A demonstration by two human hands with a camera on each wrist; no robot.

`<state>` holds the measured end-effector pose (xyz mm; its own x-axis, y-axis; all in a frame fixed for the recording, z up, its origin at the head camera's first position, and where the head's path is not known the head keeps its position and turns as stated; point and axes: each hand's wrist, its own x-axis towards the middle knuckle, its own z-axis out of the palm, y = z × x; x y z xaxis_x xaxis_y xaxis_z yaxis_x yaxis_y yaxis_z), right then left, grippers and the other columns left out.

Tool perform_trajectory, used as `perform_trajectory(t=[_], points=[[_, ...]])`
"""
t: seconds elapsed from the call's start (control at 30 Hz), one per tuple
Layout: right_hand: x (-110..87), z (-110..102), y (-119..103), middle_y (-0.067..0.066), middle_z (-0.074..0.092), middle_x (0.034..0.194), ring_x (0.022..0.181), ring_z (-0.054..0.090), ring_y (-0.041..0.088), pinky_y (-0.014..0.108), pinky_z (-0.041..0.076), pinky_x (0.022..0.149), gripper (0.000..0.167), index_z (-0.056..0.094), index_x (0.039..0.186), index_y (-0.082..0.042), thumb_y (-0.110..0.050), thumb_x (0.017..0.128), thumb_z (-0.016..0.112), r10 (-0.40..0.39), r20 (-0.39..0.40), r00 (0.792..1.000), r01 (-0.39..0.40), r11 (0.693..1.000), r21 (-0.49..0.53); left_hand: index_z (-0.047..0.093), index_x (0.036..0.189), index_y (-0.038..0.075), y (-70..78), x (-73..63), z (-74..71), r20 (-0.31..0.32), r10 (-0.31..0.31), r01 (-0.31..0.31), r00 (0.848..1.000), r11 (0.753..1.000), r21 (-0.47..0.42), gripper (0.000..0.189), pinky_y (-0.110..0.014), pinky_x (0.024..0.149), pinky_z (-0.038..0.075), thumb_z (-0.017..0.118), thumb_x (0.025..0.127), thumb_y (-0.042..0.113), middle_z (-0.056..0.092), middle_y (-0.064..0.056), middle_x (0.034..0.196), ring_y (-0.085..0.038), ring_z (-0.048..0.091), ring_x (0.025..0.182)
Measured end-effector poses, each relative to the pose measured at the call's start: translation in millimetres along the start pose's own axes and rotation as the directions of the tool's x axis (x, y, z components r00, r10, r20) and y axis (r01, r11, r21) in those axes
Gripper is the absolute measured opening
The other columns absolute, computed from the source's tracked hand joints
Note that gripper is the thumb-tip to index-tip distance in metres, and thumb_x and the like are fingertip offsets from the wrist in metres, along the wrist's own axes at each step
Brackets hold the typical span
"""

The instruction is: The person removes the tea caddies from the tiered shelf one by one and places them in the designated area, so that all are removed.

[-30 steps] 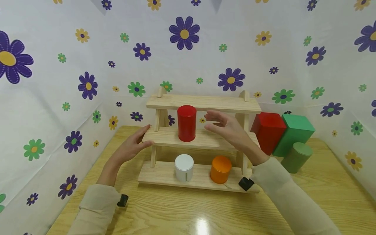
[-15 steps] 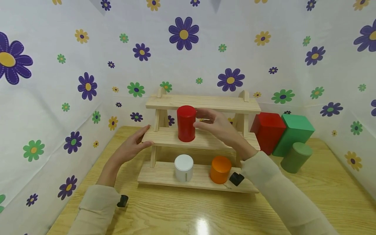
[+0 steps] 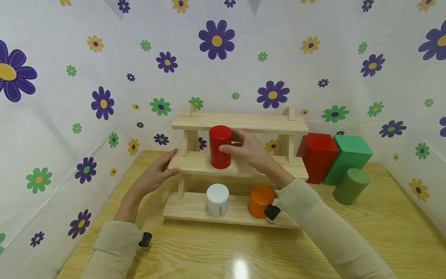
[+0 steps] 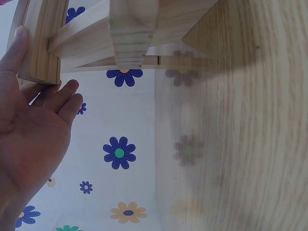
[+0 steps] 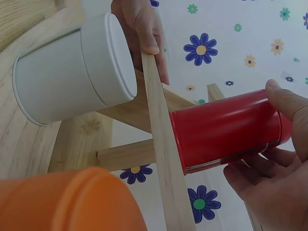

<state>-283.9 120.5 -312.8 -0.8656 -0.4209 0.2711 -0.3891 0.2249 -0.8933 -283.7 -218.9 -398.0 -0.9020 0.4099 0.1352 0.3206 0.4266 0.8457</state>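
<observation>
right hand (image 3: 248, 152) around red canister (image 3: 220, 146), left hand (image 3: 155, 173) on shelf (image 3: 240, 167)

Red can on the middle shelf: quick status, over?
Right hand grips red can, upright on middle shelf. Left hand open, steadying shelf's left end. Top shelf close above can.

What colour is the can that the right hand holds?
Red; the can shows best in the head view.
</observation>
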Motion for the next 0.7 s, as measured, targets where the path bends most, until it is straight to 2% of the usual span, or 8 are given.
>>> perform_trajectory(t=[0.43,0.7], points=[[2.9,8.6,-4.8,0.012,0.064,0.134,0.121,0.062,0.031,0.045,0.054,0.101,0.058,0.052,0.148,-0.005,-0.017,0.097,0.075,0.017,-0.035,0.999,-0.015,0.999,0.043,0.013,0.166,0.007,-0.3,0.8,-0.3,0.004,0.014,-0.014,1.0,1.0,-0.016,0.08,-0.048,0.122,0.024,0.061,0.107,0.031,0.01,-0.012,0.172,-0.031,0.013,0.157],[1.0,7.2,-3.8,0.013,0.064,0.133,0.121,0.062,0.031,0.045,0.053,0.103,0.054,0.054,0.146,-0.004,-0.015,0.097,0.074,0.017,-0.051,0.999,-0.015,0.999,0.031,0.014,0.166,0.007,-0.4,0.5,-0.2,-0.004,0.013,-0.013,1.0,1.0,-0.007,0.08,-0.049,0.121,0.025,0.062,0.106,0.031,0.011,-0.013,0.172,-0.033,0.015,0.156]])
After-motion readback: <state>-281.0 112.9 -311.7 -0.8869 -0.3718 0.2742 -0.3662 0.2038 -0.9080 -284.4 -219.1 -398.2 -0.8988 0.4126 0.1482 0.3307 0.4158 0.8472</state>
